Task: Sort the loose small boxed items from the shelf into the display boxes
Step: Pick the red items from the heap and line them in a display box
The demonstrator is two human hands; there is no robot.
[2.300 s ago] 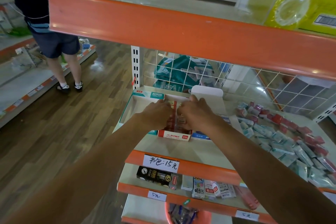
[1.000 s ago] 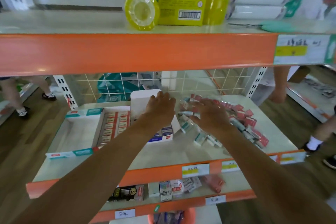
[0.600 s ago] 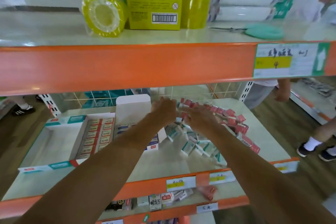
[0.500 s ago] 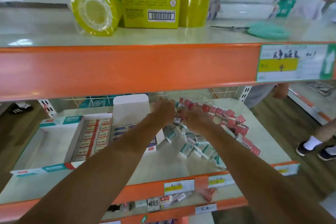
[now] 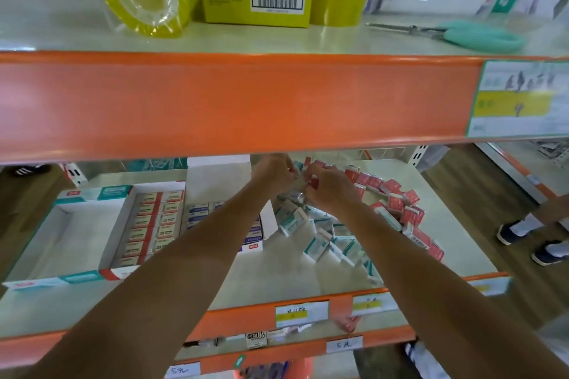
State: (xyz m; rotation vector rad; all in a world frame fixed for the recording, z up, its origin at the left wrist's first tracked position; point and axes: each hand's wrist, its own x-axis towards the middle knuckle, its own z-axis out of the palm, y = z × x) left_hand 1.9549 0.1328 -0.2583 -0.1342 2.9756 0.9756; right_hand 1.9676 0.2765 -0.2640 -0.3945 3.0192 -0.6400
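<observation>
Head view: both hands [image 5: 303,184] pinch small rectangular cardboard boxes [image 5: 311,178].

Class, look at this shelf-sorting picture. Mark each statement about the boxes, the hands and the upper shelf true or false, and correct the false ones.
1. The teal-trimmed display box at the left is full. False: it is empty.
2. The red display box holds rows of small boxes. True.
3. Both hands are over the pile of loose boxes. True: the left hand and right hand meet at its far end.
4. The scissors lie on the middle shelf. False: they lie on the upper shelf.
5. The loose boxes are all red. False: some are red, some teal and white.
</observation>
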